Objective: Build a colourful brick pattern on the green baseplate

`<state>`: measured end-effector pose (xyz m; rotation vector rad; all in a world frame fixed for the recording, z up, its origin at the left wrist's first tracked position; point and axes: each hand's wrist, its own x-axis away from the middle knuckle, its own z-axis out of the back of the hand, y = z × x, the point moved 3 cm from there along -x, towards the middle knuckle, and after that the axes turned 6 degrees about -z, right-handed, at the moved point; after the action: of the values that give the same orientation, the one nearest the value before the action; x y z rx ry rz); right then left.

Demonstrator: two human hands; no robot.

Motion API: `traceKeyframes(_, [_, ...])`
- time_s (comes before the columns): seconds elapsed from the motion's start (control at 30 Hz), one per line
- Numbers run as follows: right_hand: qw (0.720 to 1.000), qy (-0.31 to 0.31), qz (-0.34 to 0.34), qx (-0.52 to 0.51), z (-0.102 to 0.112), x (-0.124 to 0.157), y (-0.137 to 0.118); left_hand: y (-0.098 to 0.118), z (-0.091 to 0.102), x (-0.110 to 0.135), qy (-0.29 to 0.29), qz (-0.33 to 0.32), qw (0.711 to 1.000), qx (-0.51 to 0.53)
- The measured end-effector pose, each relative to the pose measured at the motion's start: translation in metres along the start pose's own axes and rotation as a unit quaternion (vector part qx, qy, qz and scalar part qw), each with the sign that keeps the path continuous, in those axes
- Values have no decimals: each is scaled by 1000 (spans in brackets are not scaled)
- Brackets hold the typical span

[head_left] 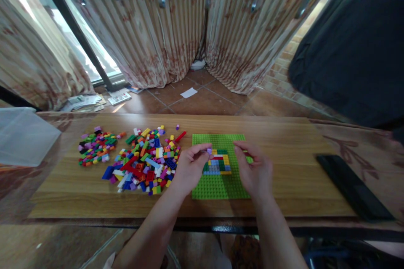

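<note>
A green baseplate (217, 187) lies on the wooden table (284, 168) with a small block of coloured bricks (217, 164) built near its middle. My left hand (189, 166) hovers over the plate's left edge, its thumb and forefinger pinched on a small purple brick (209, 150). My right hand (255, 168) sits over the plate's right side, fingers curled together; what they hold, if anything, I cannot make out. Left of the plate lies a big heap of loose coloured bricks (145, 159), and a smaller heap (96, 147) lies further left.
A dark flat device (350, 185) lies at the table's right end. A translucent plastic container (22, 134) stands at the far left. Beyond the table are curtains (176, 25), tiled floor with papers (85, 101), and a dark cloth-covered object (353, 59) at the right.
</note>
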<state>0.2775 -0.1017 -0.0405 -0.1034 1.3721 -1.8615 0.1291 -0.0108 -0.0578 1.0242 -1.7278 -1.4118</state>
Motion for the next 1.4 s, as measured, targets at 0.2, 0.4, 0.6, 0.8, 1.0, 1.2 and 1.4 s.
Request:
traceKeyframes(0.2, [983,-174,26,-55,-12,8,-9,2,-5,2,-44,59,990,116])
traceKeyframes(0.4, [974,-217,38,-45,-15,12,-15,-1,-7,5,-66,87,984,142])
traceKeyframes(0.6, [978,-207,35,-9,-12,9,-10,3,-4,3,-36,80,994,68])
traceKeyframes(0.8, [971,-222,41,74,-6,7,6,3,10,-5,41,32,998,-33])
traceKeyframes(1.0, [956,-246,81,138,-13,10,9,-7,10,-7,13,7,993,-114])
traceKeyframes(1.2, [954,-241,97,152,-15,9,10,-5,10,-3,-23,-49,979,-198])
traceKeyframes(1.4, [953,-241,103,149,-15,10,8,1,4,4,-50,-101,953,-280])
